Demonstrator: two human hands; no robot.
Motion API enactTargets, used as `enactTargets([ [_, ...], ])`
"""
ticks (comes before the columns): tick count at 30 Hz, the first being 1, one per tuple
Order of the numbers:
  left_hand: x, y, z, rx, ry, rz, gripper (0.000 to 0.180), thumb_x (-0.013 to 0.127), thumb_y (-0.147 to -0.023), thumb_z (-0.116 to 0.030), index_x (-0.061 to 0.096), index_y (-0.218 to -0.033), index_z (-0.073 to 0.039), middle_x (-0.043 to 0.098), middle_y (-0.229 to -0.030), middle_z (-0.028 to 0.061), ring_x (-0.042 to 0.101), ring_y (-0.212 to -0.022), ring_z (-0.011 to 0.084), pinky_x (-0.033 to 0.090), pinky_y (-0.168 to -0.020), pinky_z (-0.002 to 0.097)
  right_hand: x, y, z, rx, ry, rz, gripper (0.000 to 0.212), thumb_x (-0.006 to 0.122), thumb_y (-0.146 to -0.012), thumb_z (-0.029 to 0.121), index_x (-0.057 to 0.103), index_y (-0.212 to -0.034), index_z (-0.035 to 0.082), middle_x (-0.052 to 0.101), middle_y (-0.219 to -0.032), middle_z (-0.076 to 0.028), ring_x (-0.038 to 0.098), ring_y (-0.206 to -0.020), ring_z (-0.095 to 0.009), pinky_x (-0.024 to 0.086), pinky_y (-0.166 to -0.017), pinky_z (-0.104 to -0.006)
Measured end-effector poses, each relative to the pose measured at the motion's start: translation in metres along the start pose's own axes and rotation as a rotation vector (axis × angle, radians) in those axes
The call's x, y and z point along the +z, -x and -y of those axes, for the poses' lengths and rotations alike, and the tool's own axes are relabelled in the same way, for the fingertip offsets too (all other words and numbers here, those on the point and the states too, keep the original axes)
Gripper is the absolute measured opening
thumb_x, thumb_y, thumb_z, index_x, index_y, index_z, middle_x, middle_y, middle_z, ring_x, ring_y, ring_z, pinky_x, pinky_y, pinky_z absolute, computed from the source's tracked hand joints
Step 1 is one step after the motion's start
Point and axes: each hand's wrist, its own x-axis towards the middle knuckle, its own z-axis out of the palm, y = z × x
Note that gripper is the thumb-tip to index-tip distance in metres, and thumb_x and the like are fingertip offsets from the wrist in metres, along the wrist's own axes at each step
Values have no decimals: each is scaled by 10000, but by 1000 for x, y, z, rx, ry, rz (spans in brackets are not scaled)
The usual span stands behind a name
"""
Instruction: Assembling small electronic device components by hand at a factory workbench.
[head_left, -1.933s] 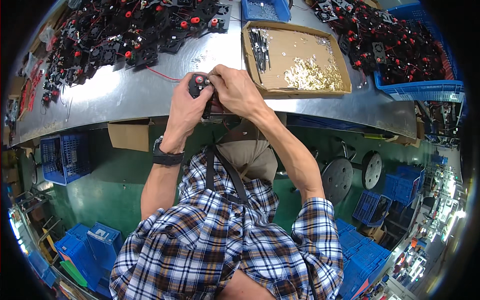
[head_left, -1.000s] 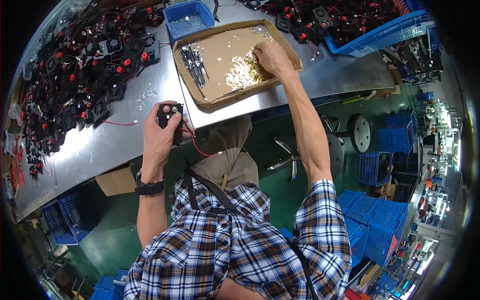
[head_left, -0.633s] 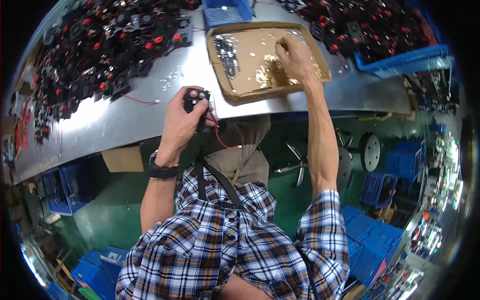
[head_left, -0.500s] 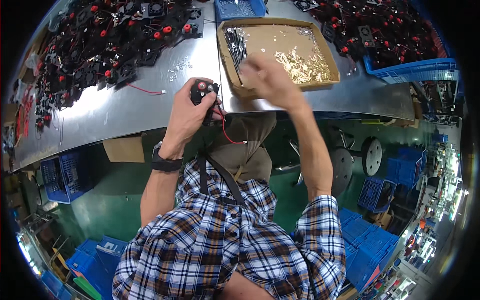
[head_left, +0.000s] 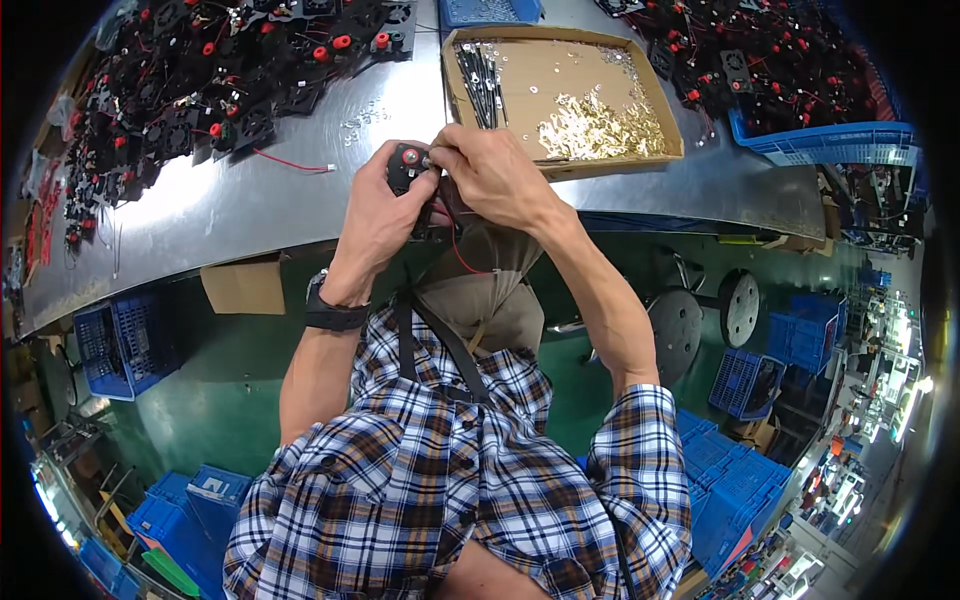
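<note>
Close to the table's front edge, my left hand (head_left: 378, 212) is wrapped round a small black housing (head_left: 402, 178) with a red ring-shaped terminal (head_left: 410, 156) on its face. A thin red wire (head_left: 462, 252) hangs from it over the table edge. My right hand (head_left: 500, 178) meets it from the right, thumb and fingertips pinched together against the housing beside the red terminal. What those fingertips pinch is too small and covered to make out. Just beyond the right hand lies a shallow cardboard tray (head_left: 560, 72) with shiny gold metal pieces (head_left: 600, 132) and black cable ties or rods (head_left: 482, 85).
Heaps of black fan assemblies with red terminals (head_left: 190, 110) cover the table's far left; another pile (head_left: 760, 60) fills the far right, beside a blue crate (head_left: 830, 140). Small clear pieces (head_left: 365, 120) lie on the metal table (head_left: 260, 200). Stools (head_left: 675, 330) and blue bins stand below.
My right hand has come left and nearer from over the cardboard tray, and its fingers now touch the black housing. My left hand keeps its hold on the housing.
</note>
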Motion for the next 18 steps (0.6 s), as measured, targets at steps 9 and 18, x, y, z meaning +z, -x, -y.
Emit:
enactTargets([
  [9, -2, -5, 11, 61, -79, -5, 194, 635, -917, -71, 603, -1085, 20, 667, -872, 44, 645, -735, 89, 553, -647, 245, 6, 7, 4, -32, -9, -92, 148, 630, -936, 106, 667, -947, -37, 669, -793, -219, 647, -755, -411, 513, -701, -453],
  [18, -4, -5, 13, 143, -142, -15, 188, 642, -917, -66, 619, -1083, 18, 673, -885, 43, 622, -762, 88, 536, -676, 250, 15, 11, -3, -419, 469, -203, 150, 623, -879, 48, 652, -1023, 16, 661, -797, -123, 658, -825, -308, 425, -1007, -522],
])
